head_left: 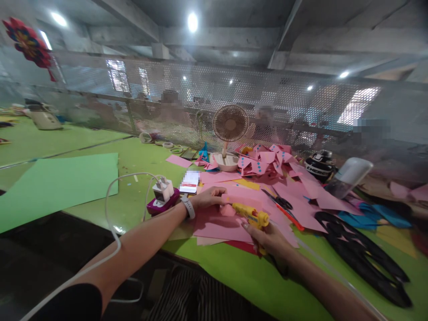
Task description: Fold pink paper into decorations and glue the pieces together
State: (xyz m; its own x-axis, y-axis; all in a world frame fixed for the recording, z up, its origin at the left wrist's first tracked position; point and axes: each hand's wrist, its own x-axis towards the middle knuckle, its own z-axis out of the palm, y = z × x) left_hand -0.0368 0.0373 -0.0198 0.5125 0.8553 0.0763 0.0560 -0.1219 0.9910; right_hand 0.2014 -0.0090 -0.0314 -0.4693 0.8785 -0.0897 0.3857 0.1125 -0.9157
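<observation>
The right hand (265, 238) is wrapped around one glue gun (250, 215). By the gun's tip, the left hand (210, 198) pinches one small pink paper (228, 210). Right of the gun lie one pair of scissors (282, 203); behind the gun, one fan (230, 123).

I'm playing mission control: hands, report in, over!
Right hand gripping yellow glue gun. Left hand at small pink paper piece, near gun's tip. Black-handled scissors lying close by on pink sheets.

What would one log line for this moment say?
Left hand: at small pink paper; right hand: holding yellow glue gun; nozzle: close to paper; nearby: scissors, fan
</observation>
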